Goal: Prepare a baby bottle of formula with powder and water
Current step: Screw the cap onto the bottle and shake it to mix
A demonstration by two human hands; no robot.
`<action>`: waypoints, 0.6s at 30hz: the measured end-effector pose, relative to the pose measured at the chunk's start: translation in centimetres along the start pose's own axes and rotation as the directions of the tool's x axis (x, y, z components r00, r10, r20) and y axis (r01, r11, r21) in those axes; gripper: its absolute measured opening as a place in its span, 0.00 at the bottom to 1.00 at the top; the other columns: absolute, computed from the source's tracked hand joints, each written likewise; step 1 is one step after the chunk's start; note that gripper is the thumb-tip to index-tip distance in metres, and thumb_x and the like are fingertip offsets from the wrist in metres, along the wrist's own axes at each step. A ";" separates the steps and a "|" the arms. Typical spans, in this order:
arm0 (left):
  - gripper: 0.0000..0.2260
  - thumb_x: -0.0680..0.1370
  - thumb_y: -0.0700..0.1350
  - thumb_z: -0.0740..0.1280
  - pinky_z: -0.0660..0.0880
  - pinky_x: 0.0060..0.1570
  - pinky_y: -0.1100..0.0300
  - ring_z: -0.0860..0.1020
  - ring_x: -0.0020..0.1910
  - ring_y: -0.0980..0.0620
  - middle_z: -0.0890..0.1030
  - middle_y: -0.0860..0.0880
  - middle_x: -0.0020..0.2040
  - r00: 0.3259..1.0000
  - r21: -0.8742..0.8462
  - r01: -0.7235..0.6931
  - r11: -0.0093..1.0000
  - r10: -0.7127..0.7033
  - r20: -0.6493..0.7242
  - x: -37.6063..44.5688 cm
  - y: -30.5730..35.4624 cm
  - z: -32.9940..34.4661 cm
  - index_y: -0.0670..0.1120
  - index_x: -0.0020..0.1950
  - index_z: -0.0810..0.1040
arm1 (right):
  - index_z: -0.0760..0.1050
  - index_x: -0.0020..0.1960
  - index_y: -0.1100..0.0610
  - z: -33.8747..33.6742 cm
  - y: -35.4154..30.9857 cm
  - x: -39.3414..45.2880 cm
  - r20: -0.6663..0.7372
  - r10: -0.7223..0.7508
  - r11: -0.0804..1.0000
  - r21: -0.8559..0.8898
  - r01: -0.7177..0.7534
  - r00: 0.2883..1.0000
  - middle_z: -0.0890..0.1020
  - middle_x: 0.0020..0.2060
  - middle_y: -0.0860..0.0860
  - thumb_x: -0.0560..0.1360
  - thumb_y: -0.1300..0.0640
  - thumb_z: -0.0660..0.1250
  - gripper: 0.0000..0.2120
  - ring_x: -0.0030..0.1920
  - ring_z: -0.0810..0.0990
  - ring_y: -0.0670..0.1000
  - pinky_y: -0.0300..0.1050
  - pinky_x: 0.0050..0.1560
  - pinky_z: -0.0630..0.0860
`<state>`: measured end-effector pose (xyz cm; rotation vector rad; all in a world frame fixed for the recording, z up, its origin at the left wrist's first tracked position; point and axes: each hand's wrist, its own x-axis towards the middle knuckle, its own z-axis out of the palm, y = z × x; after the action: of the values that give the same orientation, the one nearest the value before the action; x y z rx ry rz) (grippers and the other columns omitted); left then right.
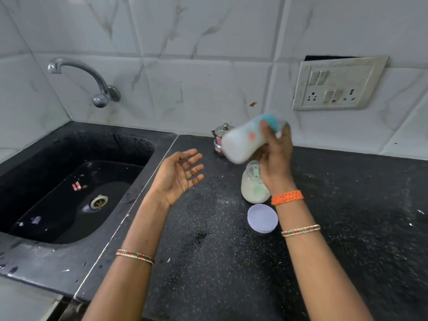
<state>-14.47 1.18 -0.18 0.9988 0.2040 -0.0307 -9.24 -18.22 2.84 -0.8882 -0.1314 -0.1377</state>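
My right hand [275, 154] grips a baby bottle [245, 140] by its blue collar end, held tilted almost sideways above the counter; the bottle is blurred and looks milky white inside. My left hand [180, 174] hovers palm up with fingers spread, empty, left of the bottle. Below my right hand stands an open clear jar of white powder [252, 188] with a scoop inside. Its pale round lid [262, 218] lies flat on the black counter [220, 262], just in front of the jar.
A black sink [46, 181] with a metal drain fills the left side, with a metal tap [92, 77] on the tiled wall above. A small steel lidded pot [220, 137] stands behind the bottle. A switch and socket plate [335, 84] is on the wall at right.
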 end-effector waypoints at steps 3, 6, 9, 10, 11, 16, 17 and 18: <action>0.08 0.77 0.43 0.58 0.77 0.40 0.57 0.79 0.38 0.52 0.82 0.51 0.42 1.000 -0.004 0.002 1.000 -0.002 -0.011 0.2 -0.2 -0.1 0.46 0.49 0.77 | 0.60 0.65 0.52 0.6 -0.2 0.2 -0.082 -0.028 0.999 -0.017 0.027 0.996 0.78 0.48 0.51 0.74 0.57 0.70 0.25 0.44 0.81 0.53 0.46 0.30 0.79; 0.08 0.78 0.42 0.58 0.75 0.42 0.56 0.78 0.37 0.52 0.81 0.50 0.42 0.999 0.029 0.032 0.999 -0.031 -0.022 0.6 -0.5 -0.1 0.46 0.49 0.77 | 0.65 0.63 0.48 -0.1 1.2 -0.1 0.323 0.137 0.833 -0.550 0.068 0.937 0.78 0.52 0.51 0.64 0.59 0.77 0.32 0.48 0.81 0.52 0.51 0.37 0.82; 0.08 0.79 0.42 0.57 0.74 0.42 0.59 0.78 0.38 0.53 0.80 0.49 0.42 0.991 0.108 0.057 0.992 -0.043 -0.126 1.1 -1.1 -0.4 0.45 0.48 0.76 | 0.65 0.65 0.46 0.0 3.7 -0.7 0.452 0.223 0.641 -0.735 0.220 0.864 0.78 0.52 0.45 0.63 0.60 0.80 0.37 0.48 0.79 0.44 0.39 0.48 0.80; 0.09 0.79 0.42 0.57 0.74 0.41 0.59 0.77 0.38 0.53 0.80 0.49 0.42 0.983 0.135 0.073 0.988 -0.049 -0.177 1.3 -1.5 -0.7 0.45 0.47 0.76 | 0.64 0.66 0.47 0.2 4.6 -0.8 0.463 0.249 0.592 -0.768 0.245 0.851 0.78 0.53 0.46 0.63 0.59 0.80 0.37 0.49 0.79 0.44 0.35 0.49 0.78; 0.09 0.79 0.42 0.56 0.74 0.41 0.59 0.77 0.39 0.53 0.80 0.49 0.42 0.972 0.152 0.092 0.984 -0.056 -0.229 1.4 -1.8 -1.2 0.46 0.47 0.76 | 0.64 0.66 0.48 0.3 5.4 -0.9 0.478 0.281 0.557 -0.788 0.265 0.832 0.78 0.55 0.47 0.63 0.58 0.80 0.38 0.51 0.79 0.45 0.34 0.50 0.77; 0.09 0.79 0.42 0.56 0.74 0.42 0.58 0.77 0.41 0.53 0.80 0.50 0.43 0.914 0.169 0.198 0.966 -0.120 -0.388 1.4 -3.5 -4.0 0.47 0.46 0.75 | 0.62 0.66 0.46 0.3 8.9 -0.9 0.489 0.367 0.391 -0.853 0.345 0.791 0.79 0.54 0.50 0.63 0.58 0.78 0.37 0.51 0.80 0.51 0.53 0.55 0.79; 0.09 0.79 0.42 0.56 0.74 0.42 0.58 0.76 0.40 0.53 0.80 0.50 0.43 0.907 0.171 0.211 0.962 -0.128 -0.402 1.3 -3.8 -4.5 0.47 0.45 0.75 | 0.62 0.65 0.47 0.3 9.4 -0.9 0.488 0.370 0.378 -0.856 0.352 0.790 0.78 0.54 0.51 0.63 0.59 0.77 0.37 0.52 0.80 0.52 0.54 0.55 0.78; 0.09 0.79 0.42 0.57 0.73 0.41 0.58 0.76 0.40 0.53 0.80 0.50 0.43 0.902 0.173 0.219 0.960 -0.131 -0.411 1.1 -4.2 -4.8 0.48 0.45 0.75 | 0.62 0.65 0.47 0.2 9.8 -1.0 0.483 0.373 0.372 -0.860 0.350 0.792 0.78 0.55 0.51 0.64 0.60 0.77 0.36 0.52 0.79 0.52 0.55 0.55 0.78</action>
<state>-14.68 3.00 -6.33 1.1959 0.6773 -0.0149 -8.56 -11.91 -4.65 -2.1325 -0.7445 0.1477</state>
